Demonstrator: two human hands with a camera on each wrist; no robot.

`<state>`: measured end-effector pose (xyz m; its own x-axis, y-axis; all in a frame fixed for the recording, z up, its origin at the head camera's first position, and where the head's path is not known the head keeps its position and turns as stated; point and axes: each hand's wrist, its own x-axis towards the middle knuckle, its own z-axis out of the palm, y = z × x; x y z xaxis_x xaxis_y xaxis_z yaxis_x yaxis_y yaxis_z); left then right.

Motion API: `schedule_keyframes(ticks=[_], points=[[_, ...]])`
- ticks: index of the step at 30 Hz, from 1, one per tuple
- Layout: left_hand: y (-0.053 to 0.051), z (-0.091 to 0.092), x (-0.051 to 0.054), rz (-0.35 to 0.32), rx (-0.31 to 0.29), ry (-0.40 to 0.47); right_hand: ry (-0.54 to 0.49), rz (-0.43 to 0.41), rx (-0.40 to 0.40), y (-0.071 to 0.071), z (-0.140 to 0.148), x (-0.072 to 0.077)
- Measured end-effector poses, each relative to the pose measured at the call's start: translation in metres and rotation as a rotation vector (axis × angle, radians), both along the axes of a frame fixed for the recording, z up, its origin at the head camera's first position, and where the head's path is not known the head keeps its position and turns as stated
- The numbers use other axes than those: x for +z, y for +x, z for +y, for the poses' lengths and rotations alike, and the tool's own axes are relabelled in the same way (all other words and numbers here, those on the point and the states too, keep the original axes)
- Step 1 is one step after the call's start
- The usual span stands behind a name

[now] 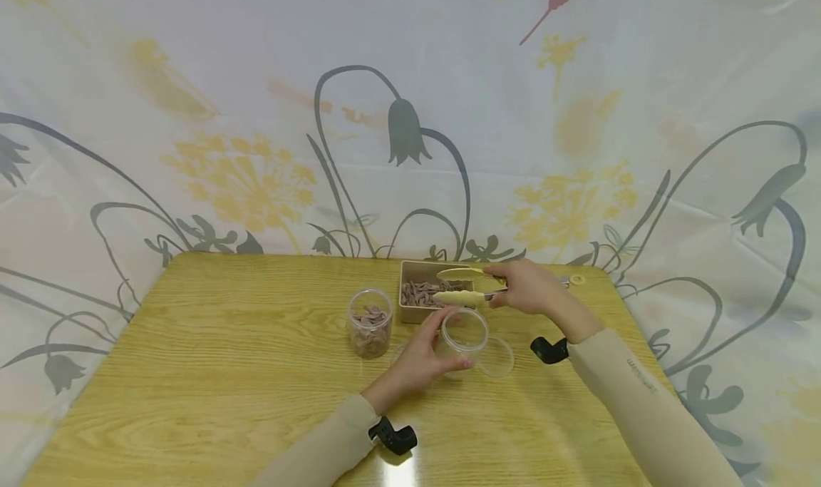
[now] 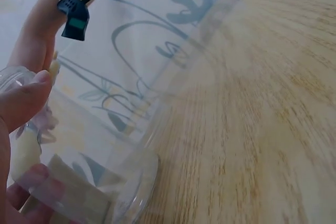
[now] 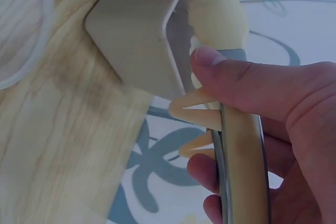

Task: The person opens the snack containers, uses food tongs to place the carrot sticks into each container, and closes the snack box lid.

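My left hand (image 1: 420,359) grips an upright clear plastic jar (image 1: 465,331) around its side, near the front of a beige rectangular bin (image 1: 420,314). No pieces show in this jar. Brownish-pink strip-like pieces (image 1: 420,293) lie in the bin; their exact kind cannot be made out. My right hand (image 1: 529,287) holds tongs (image 1: 465,297) with cream-coloured tips, their arms spread over the bin. In the right wrist view, the thumb presses the handle (image 3: 241,166) and the fingers curl round the other side. Whether anything lies between the tips is unclear.
A second clear jar (image 1: 370,330), partly filled with similar pieces, stands left of the bin. A round clear lid (image 1: 497,359) lies right of the held jar. Another disc edge (image 1: 396,353) shows beside the left hand. The patterned curtain (image 1: 256,116) hangs behind the wooden table (image 1: 224,373).
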<state>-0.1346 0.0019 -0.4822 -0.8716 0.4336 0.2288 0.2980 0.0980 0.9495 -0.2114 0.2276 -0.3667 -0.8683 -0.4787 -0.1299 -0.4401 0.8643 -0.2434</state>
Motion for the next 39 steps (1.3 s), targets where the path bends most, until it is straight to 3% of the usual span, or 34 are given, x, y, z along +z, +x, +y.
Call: schedule_keyframes(ticks=[4,10,23,38,39], points=[[-0.001,0.0,-0.001,0.015,0.006,-0.008,0.056,-0.033,0.022,-0.009,-0.012,0.004],[0.002,0.002,-0.004,0.071,0.035,-0.034,0.135,-0.016,0.06,-0.018,-0.028,0.004],[0.007,0.003,-0.006,0.054,0.042,-0.044,0.333,0.031,0.124,-0.028,-0.057,-0.001],[0.007,0.004,-0.007,0.067,0.065,-0.067,0.286,0.167,0.123,-0.025,-0.051,-0.011],[0.01,0.003,-0.002,0.062,0.064,-0.058,0.281,0.171,0.119,-0.025,-0.05,-0.011]])
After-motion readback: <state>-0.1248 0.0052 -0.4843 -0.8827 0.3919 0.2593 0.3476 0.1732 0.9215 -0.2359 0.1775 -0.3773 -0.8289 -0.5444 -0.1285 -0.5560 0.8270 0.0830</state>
